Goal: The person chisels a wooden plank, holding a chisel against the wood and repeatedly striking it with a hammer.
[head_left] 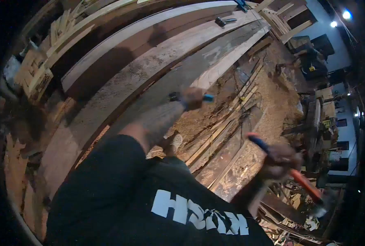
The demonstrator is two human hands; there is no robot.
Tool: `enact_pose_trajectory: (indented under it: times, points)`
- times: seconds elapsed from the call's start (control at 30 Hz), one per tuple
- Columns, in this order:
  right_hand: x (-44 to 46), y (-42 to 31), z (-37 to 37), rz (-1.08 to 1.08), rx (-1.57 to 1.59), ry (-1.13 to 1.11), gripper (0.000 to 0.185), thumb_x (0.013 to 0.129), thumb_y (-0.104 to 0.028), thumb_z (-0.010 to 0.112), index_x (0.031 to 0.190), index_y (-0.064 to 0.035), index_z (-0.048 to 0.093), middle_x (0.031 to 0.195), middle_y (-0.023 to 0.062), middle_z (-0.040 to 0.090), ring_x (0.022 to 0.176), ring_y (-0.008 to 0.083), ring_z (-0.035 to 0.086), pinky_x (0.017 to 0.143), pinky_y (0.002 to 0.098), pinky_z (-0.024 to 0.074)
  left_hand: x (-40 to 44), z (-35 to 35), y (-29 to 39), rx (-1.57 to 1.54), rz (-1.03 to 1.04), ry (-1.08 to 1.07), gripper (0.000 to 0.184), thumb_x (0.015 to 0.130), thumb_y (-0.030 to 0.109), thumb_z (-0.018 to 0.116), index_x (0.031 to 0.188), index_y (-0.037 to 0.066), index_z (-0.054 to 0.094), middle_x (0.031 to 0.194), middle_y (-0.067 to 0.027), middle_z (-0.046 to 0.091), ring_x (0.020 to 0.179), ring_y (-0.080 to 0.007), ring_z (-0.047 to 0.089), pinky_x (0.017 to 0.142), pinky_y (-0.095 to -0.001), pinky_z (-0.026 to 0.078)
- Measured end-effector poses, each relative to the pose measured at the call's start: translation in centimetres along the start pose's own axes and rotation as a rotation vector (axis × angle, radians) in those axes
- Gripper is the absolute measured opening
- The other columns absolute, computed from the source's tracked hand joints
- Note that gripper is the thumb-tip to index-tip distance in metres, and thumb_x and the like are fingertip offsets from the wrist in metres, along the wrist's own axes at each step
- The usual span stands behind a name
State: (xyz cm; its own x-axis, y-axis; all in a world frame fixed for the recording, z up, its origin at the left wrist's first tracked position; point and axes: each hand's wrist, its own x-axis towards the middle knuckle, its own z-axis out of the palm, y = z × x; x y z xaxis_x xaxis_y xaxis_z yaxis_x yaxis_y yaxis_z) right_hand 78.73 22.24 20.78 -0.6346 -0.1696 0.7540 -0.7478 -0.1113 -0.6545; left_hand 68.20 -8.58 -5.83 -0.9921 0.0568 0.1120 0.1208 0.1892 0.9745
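Note:
My left hand [192,98] is closed around a short tool with a blue end [208,98]. A dark part of it sticks out on the other side, over a long grey-brown timber [153,104]; its kind is unclear. To the right, my right hand [280,162] grips a hammer [307,186] by its red and blue handle. The hammer's blurred head hangs at the lower right, well apart from the left hand's tool. Another hammer [221,21] lies farther up on the curved timbers.
Wood shavings [272,110] cover the ground to the right, with thin wood strips [223,123] across them. A blue tool [241,5] lies at the top. Stacked boards [39,78] stand at left. A foot [175,141] shows below my left arm.

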Motion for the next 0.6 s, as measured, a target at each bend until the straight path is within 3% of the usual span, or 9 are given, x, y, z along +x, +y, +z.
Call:
enact_pose_trajectory:
  times: [0.03, 0.1, 0.2, 0.23, 0.3, 0.43, 0.47, 0.53, 0.6]
  points:
    - [-1.4, 2.0, 1.7, 0.011, -0.078, 0.041, 0.021, 0.1, -0.024, 0.05, 0.086, -0.0088, 0.044, 0.07, 0.0062, 0.054, 0.061, 0.0189, 0.054, 0.058, 0.0337, 0.0478, -0.5, -0.1, 0.5, 0.08, -0.005, -0.011, 0.02, 0.084, 0.031, 0.066, 0.083, 0.012, 0.06, 0.071, -0.0163, 0.062, 0.065, -0.0329, 0.063, 0.057, -0.0448, 0.048]
    - [-7.1, 6.7, 3.9, 0.497, 0.058, 0.002, 0.017, 0.097, -0.02, 0.054, 0.089, -0.0066, 0.051, 0.07, 0.0061, 0.058, 0.063, 0.0187, 0.058, 0.059, 0.0341, 0.0489, -1.4, -0.4, 1.8, 0.241, -0.011, -0.035, 0.021, 0.086, 0.032, 0.066, 0.085, 0.012, 0.061, 0.072, -0.0169, 0.062, 0.068, -0.0346, 0.063, 0.059, -0.0459, 0.048]
    - [-16.2, 11.7, 6.7, 0.943, -0.448, -0.467, 0.019, 0.092, -0.02, 0.068, 0.089, -0.0032, 0.061, 0.069, 0.0051, 0.06, 0.061, 0.0155, 0.059, 0.058, 0.0345, 0.0483, -4.7, -1.1, 5.7, 0.131, 0.099, 0.054, 0.028, 0.089, 0.036, 0.058, 0.078, 0.01, 0.063, 0.063, -0.0072, 0.059, 0.061, -0.0229, 0.061, 0.058, -0.0432, 0.047]
    - [-15.8, 11.7, 7.9, 1.308, -0.482, -0.508, 0.023, 0.091, -0.024, 0.07, 0.093, -0.0016, 0.063, 0.07, 0.0053, 0.061, 0.063, 0.0142, 0.06, 0.058, 0.0332, 0.0483, -3.9, -0.7, 4.1, 0.298, 0.161, 0.051, 0.024, 0.084, 0.034, 0.063, 0.082, 0.009, 0.062, 0.068, -0.0092, 0.061, 0.065, -0.0269, 0.062, 0.059, -0.0455, 0.047]
    - [-18.0, 10.7, 6.0, 1.364, -0.392, -0.479, 0.024, 0.087, -0.023, 0.075, 0.09, -0.0031, 0.062, 0.067, 0.0029, 0.058, 0.058, 0.0138, 0.057, 0.056, 0.0326, 0.0463, -1.4, -0.6, -0.5, 0.645, 0.275, 0.086, 0.029, 0.076, 0.03, 0.074, 0.089, 0.008, 0.06, 0.079, -0.0133, 0.064, 0.073, -0.035, 0.063, 0.062, -0.0501, 0.047]
    - [-17.1, 9.6, -1.1, 1.228, -0.131, -0.339, 0.021, 0.085, -0.015, 0.078, 0.082, -0.0068, 0.058, 0.071, -0.0007, 0.059, 0.063, 0.0118, 0.057, 0.056, 0.0307, 0.0443, -3.3, -2.1, 4.7, 0.417, 0.088, 0.048, 0.016, 0.072, 0.02, 0.073, 0.078, 0.01, 0.063, 0.076, -0.0188, 0.066, 0.076, -0.0383, 0.067, 0.066, -0.048, 0.051]
    - [-14.6, 8.9, -2.9, 1.126, 0.144, -0.349, 0.016, 0.089, -0.014, 0.074, 0.091, -0.0065, 0.06, 0.077, -0.0005, 0.059, 0.071, 0.0125, 0.058, 0.062, 0.0303, 0.0471, -3.6, -1.7, 5.6, 0.489, 0.139, 0.109, 0.017, 0.069, 0.016, 0.074, 0.078, 0.01, 0.062, 0.074, -0.0184, 0.065, 0.074, -0.0394, 0.066, 0.065, -0.0481, 0.051]
    - [-6.7, 4.9, -1.8, 1.028, -0.012, -0.383, 0.015, 0.097, -0.013, 0.065, 0.109, -0.0072, 0.059, 0.08, -0.0012, 0.057, 0.075, 0.0123, 0.058, 0.066, 0.0304, 0.0507, -3.3, -1.4, 3.9, 0.394, 0.127, 0.082, 0.018, 0.068, 0.017, 0.075, 0.078, 0.01, 0.062, 0.074, -0.0188, 0.064, 0.075, -0.0394, 0.066, 0.066, -0.0485, 0.051]
    - [-4.0, 1.7, 0.7, 1.034, -0.035, -0.067, 0.015, 0.1, -0.011, 0.062, 0.112, -0.0074, 0.054, 0.077, -0.0004, 0.056, 0.068, 0.0101, 0.057, 0.06, 0.027, 0.0488, -3.2, -1.6, 3.5, 0.357, 0.151, 0.029, 0.017, 0.069, 0.016, 0.074, 0.078, 0.009, 0.061, 0.072, -0.0168, 0.062, 0.072, -0.0362, 0.064, 0.063, -0.0476, 0.049]
